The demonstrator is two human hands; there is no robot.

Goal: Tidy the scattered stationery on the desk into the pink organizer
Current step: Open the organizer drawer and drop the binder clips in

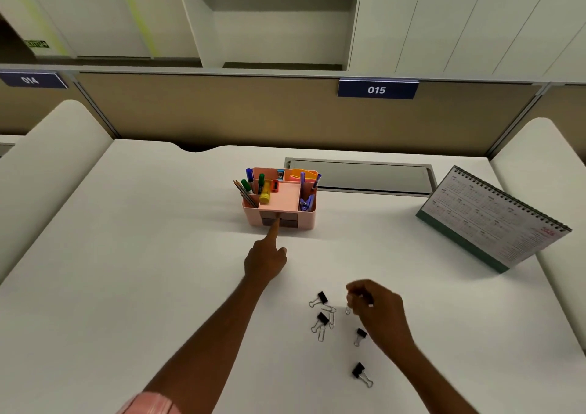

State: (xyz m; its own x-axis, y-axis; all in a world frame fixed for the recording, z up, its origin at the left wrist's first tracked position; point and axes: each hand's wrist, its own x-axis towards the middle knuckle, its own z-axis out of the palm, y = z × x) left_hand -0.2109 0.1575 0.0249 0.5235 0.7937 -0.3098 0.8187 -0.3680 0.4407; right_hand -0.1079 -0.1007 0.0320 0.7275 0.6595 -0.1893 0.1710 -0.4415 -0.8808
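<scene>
The pink organizer (pixel 304 218) stands mid-desk and holds markers, pencils, a yellow highlighter and purple items. My left hand (pixel 265 260) is curled with its index finger stretched out, the tip touching the organizer's small front drawers. My right hand (pixel 375 310) hovers low over the near desk, its fingers pinched on a paper clip (pixel 348 310). Several black binder clips lie scattered there, one (pixel 322 298) to the left of my right hand, another (pixel 361 372) nearest me. Silver paper clips (pixel 329 313) lie among them.
A desk calendar (pixel 494 220) stands at the right. A grey cable flap (pixel 361 176) is set into the desk behind the organizer. A beige partition with plate 015 (pixel 376 89) closes the back. White side panels flank the desk.
</scene>
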